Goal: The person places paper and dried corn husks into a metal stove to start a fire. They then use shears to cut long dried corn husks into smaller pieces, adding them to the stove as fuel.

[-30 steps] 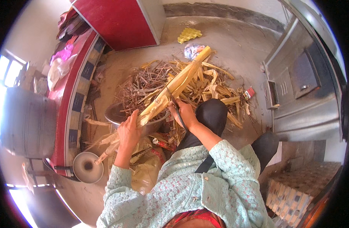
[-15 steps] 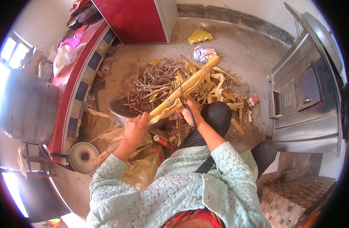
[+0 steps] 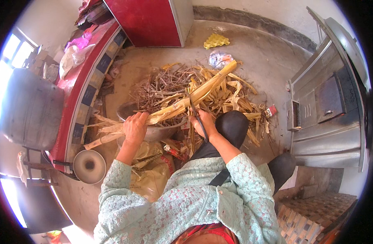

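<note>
Yellow stalk (image 3: 194, 97) spans both hands, left (image 3: 134, 127), right (image 3: 204, 124).

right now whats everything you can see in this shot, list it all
stalk: one, long, yellow, held across the basin
knife: one, dark blade, in the right hand, against the stalk
basin: one, grey metal, under the stalk
husk pile: one, yellow strips and brown twigs, on the floor ahead
sack: one, tan, below the basin
round lid: one, grey, lower left
cabinet: one, red, top
metal stove: one, grey, right
left hand: grips the stalk
right hand: grips the knife
</note>
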Demonstrator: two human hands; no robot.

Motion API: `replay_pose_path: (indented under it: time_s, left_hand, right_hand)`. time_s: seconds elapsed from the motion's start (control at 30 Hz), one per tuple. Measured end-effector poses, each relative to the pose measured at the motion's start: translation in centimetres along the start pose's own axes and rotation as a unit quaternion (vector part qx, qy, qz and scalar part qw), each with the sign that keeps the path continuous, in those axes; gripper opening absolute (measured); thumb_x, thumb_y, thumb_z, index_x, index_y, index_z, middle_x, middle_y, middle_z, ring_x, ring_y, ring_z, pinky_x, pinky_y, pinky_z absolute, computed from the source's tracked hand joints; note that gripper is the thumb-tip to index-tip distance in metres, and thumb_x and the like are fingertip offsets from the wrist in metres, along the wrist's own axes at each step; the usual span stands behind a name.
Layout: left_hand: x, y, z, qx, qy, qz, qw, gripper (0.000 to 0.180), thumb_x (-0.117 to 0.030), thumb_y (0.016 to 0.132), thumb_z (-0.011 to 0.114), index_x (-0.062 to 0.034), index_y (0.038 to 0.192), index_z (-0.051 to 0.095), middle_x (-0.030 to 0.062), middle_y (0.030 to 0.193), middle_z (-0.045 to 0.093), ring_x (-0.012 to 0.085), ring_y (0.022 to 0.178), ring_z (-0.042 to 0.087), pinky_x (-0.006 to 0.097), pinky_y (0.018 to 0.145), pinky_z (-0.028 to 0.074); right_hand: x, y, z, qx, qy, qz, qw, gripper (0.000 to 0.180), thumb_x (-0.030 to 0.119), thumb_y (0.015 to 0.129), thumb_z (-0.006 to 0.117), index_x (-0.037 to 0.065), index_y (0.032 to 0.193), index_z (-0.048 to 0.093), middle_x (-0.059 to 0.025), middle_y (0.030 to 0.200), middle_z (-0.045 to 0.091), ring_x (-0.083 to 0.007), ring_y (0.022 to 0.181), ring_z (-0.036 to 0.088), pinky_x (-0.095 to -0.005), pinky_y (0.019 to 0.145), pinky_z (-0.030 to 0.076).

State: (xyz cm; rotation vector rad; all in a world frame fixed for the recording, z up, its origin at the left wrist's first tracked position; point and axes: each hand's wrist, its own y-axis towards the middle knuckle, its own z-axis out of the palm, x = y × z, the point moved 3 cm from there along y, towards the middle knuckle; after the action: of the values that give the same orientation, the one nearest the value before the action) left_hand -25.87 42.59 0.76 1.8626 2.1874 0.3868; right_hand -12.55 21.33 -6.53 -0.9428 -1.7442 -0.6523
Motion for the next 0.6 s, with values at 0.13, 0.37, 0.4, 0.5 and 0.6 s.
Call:
replay_pose_path:
  time_s: [0.13,0.37,0.4,0.5,0.6]
  left_hand:
    - [-0.1,0.7,0.3,0.018,-0.049,-0.033,0.998,0.023,-0.008,0.066,0.067,-0.0108,0.089,0.060,0.0079,0.081,0.061,0.0295,0.075,0.061,0.040,0.066,0.047]
    - [-0.5,0.7,2.2,0.137,-0.197,-0.183,0.953,0.029,-0.032,0.074,0.073,-0.0095,0.088,0.061,0.0158,0.068,0.062,0.0357,0.070,0.062,0.044,0.061,0.047]
    - [-1.2,0.7,2.3,0.156,-0.211,-0.184,0.947,0.029,-0.032,0.074,0.073,-0.0097,0.088,0.061,0.0159,0.069,0.062,0.0360,0.070,0.062,0.045,0.061,0.047]
    - [-4.6,1.1,2.9,0.179,-0.247,-0.139,0.942,0.032,-0.035,0.074,0.073,-0.0099,0.091,0.063,0.0165,0.071,0.063,0.0373,0.070,0.062,0.045,0.062,0.047]
    - [-7.0,1.1,4.0,0.228,-0.286,-0.122,0.923,0.036,-0.039,0.075,0.073,-0.0078,0.092,0.064,0.0170,0.069,0.062,0.0359,0.069,0.062,0.044,0.062,0.047]
  right_hand:
    - [-0.6,0.0,0.3,0.009,0.090,0.044,0.995,0.029,0.016,0.086,0.060,0.001,0.111,0.059,-0.0036,0.061,0.054,-0.0121,0.046,0.050,-0.0284,0.045,0.042]
    - [0.7,-0.1,-1.0,0.027,0.303,0.145,0.942,0.027,0.025,0.085,0.067,0.005,0.102,0.060,0.0009,0.061,0.051,-0.0088,0.046,0.050,-0.0248,0.041,0.039]
    - [0.7,0.2,-1.1,0.038,0.371,0.108,0.922,0.031,0.031,0.083,0.070,0.007,0.099,0.059,0.0006,0.063,0.052,-0.0095,0.050,0.052,-0.0248,0.046,0.042]
    - [-0.7,0.9,-0.9,0.008,0.455,0.052,0.889,0.043,0.030,0.080,0.074,0.008,0.109,0.052,-0.0025,0.077,0.059,-0.0120,0.062,0.058,-0.0260,0.056,0.047]
    - [0.2,1.2,-1.3,0.037,0.504,0.030,0.862,0.049,0.029,0.079,0.074,0.010,0.117,0.049,-0.0024,0.088,0.061,-0.0137,0.071,0.061,-0.0275,0.061,0.051]
